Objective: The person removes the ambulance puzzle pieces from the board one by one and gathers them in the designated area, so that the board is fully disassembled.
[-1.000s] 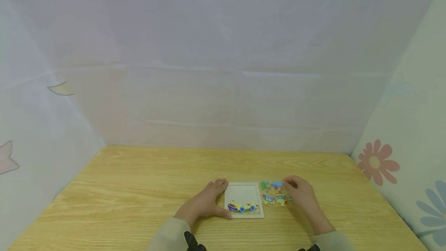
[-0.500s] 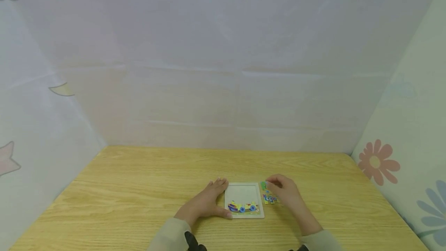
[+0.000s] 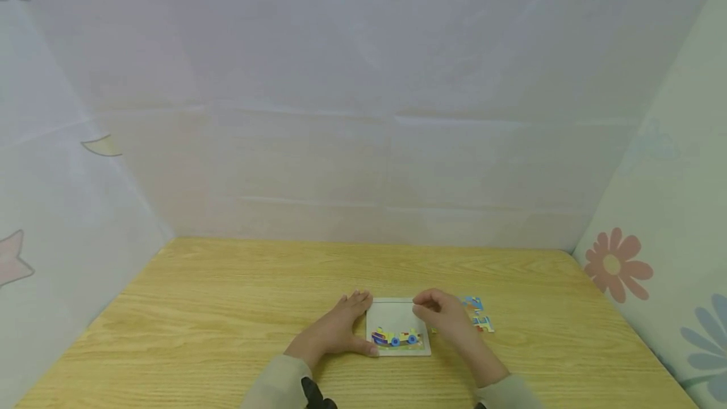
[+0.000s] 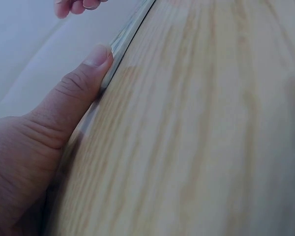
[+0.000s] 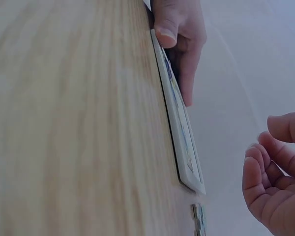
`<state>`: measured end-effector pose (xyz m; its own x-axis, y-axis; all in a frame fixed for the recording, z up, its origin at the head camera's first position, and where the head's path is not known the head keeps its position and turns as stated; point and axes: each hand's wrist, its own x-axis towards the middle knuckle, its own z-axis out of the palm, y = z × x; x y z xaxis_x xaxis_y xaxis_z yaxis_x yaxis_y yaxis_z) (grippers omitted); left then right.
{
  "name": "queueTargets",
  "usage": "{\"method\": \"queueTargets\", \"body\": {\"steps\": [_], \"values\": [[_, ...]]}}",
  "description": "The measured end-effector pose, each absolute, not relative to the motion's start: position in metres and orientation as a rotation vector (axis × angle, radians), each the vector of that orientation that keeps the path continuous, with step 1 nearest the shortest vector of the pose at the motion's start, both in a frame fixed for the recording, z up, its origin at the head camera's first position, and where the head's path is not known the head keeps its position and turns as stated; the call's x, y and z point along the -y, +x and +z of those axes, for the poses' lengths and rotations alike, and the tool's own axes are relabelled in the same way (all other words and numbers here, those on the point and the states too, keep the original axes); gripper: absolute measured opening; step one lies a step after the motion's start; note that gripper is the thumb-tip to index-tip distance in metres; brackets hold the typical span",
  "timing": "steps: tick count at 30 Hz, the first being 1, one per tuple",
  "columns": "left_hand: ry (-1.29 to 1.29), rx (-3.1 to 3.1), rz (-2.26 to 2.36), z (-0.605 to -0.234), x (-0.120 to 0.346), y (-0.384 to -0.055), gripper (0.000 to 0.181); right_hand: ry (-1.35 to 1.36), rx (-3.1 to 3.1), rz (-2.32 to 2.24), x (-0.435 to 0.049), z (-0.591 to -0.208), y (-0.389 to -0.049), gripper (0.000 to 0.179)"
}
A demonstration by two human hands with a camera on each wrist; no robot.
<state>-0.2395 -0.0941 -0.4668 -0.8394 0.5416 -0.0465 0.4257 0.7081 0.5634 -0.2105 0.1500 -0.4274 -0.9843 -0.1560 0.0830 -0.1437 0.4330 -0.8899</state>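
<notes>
A shallow white-framed jigsaw tray (image 3: 427,351) lies on the table, with a strip of fitted colourful pieces (image 3: 396,337) along its near side. My left hand (image 3: 335,328) rests at its left side, fingers spread towards the far corner and thumb on the near edge. In the left wrist view the left thumb (image 4: 71,96) presses that edge. My right hand (image 3: 451,320) hovers above the tray's right edge, fingers bent. No piece shows between its thumb and fingers in the right wrist view. Loose jigsaw pieces (image 3: 481,323) lie right of the tray, partly hidden under this hand.
The wooden table (image 3: 227,308) extends on all sides of the tray. Pale cloth (image 3: 363,163) hangs behind it, and flower-printed cloth (image 3: 670,207) stands along the right side.
My right hand has moved left from the loose pieces to above the tray's right edge, uncovering pieces on the right and covering those nearer the tray. The left hand and tray have stayed still.
</notes>
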Motion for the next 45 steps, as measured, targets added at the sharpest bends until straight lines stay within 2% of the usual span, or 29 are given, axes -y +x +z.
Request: {"method": "queueTargets", "body": {"steps": [20, 45], "values": [[0.763, -2.684, 0.847, -0.459, 0.093, -0.235, 0.106, -0.611, -2.523, -1.470, -0.121, -0.429, -0.210, 0.026], [0.773, -2.671, 0.861, -0.462, 0.094, -0.237, 0.109, -0.710, -2.662, -1.082, -0.104, -0.439, -0.213, 0.028]]}}
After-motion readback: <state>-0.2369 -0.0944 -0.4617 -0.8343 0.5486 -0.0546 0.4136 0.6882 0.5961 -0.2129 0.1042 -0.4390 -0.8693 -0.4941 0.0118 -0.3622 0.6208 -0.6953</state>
